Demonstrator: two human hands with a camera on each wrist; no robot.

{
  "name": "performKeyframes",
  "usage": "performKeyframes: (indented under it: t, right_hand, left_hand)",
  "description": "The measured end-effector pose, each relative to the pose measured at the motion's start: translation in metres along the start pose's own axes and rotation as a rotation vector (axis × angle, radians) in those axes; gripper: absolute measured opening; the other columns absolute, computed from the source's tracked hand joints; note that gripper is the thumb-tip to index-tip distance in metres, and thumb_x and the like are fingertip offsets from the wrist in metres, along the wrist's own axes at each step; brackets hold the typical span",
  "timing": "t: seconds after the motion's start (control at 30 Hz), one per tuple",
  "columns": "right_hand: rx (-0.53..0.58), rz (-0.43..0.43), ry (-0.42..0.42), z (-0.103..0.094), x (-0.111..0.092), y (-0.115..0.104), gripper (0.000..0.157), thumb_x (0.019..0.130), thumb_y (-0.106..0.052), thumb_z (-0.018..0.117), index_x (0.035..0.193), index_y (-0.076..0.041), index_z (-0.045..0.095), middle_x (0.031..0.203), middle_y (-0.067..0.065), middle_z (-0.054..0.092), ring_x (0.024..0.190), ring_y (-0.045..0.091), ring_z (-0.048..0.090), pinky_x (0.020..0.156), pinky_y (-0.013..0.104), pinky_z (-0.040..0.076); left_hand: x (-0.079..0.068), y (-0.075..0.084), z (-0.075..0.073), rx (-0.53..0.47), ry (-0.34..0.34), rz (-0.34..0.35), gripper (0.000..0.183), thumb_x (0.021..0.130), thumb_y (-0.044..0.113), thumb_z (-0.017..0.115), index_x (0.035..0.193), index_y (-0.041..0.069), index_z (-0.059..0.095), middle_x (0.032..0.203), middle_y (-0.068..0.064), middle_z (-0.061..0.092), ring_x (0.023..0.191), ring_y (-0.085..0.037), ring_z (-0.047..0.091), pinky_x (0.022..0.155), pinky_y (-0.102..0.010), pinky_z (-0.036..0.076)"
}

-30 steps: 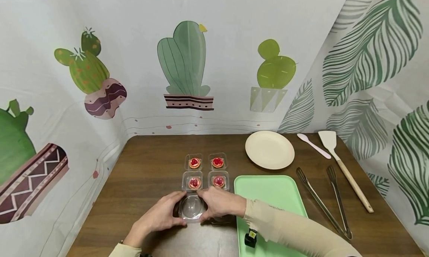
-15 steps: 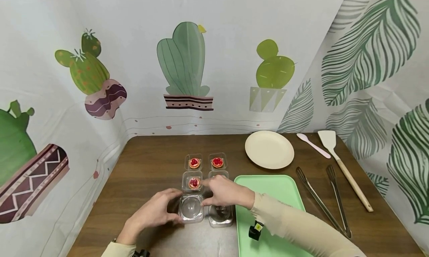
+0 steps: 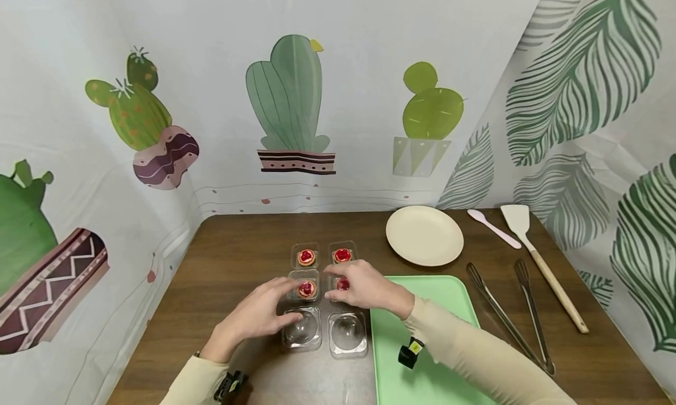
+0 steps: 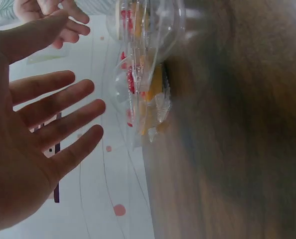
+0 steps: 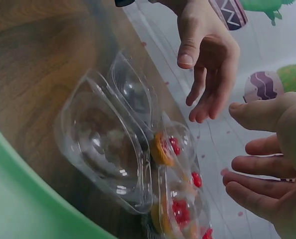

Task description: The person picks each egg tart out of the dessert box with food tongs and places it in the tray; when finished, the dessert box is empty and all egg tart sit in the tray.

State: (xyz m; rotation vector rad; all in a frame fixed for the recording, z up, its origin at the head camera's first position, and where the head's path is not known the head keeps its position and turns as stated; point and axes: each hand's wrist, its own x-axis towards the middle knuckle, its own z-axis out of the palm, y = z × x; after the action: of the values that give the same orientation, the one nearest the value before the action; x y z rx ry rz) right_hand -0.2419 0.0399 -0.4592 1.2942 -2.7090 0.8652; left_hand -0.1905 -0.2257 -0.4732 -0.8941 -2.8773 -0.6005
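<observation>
My left hand (image 3: 259, 312) hovers with fingers spread over the left column of clear plastic boxes, its thumb above an empty domed box (image 3: 302, 336). Behind that box, a red-topped tart (image 3: 306, 289) sits in another clear box, partly under my fingertips. My right hand (image 3: 365, 285) is also in the air, thumb and fingers apart, overlapping the right-hand tart box of the same row. Its tart (image 3: 343, 283) shows between the fingers. A second empty box (image 3: 347, 336) stands in front. Both palms hold nothing in the wrist views, where domed lids (image 5: 183, 199) cover the tarts.
Two more boxed tarts, one left (image 3: 306, 257) and one right (image 3: 342, 255), form the back row. A green tray (image 3: 422, 287) lies to the right under my right forearm. Beyond are a cream plate (image 3: 425, 236), pink spoon (image 3: 493, 229), white spatula (image 3: 544, 270) and metal tongs (image 3: 509, 323).
Both hands have left the front left empty box. My right hand moved back and right over the second-row tart box, uncovering the front right box; my left hand rose and shifted slightly back.
</observation>
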Motion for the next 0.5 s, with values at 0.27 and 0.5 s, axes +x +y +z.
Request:
performKeyframes:
  t: [0.27,0.5]
  right_hand:
    - [0.093,0.033,0.056,-0.001,-0.004,0.015,0.042,0.086,-0.030,0.075,0.119,-0.005,0.067,0.110,0.012,0.072,0.093,0.022,0.071,0.081,0.035,0.059]
    - [0.052,0.079,0.104,-0.001,-0.008,0.027,0.042,0.085,-0.028,0.075,0.118,-0.005,0.068,0.109,0.008,0.073,0.095,0.022,0.070,0.082,0.035,0.057]
  left_hand:
    - [0.018,0.000,0.006,-0.020,-0.001,0.045,0.069,0.080,0.041,0.077,0.137,0.010,0.054,0.137,-0.007,0.058,0.127,-0.023,0.053,0.106,-0.044,0.045]
    - [0.032,-0.003,0.013,0.002,-0.013,0.071,0.070,0.080,0.043,0.075,0.138,0.008,0.053,0.138,-0.009,0.057,0.128,-0.023,0.053,0.107,-0.042,0.044]
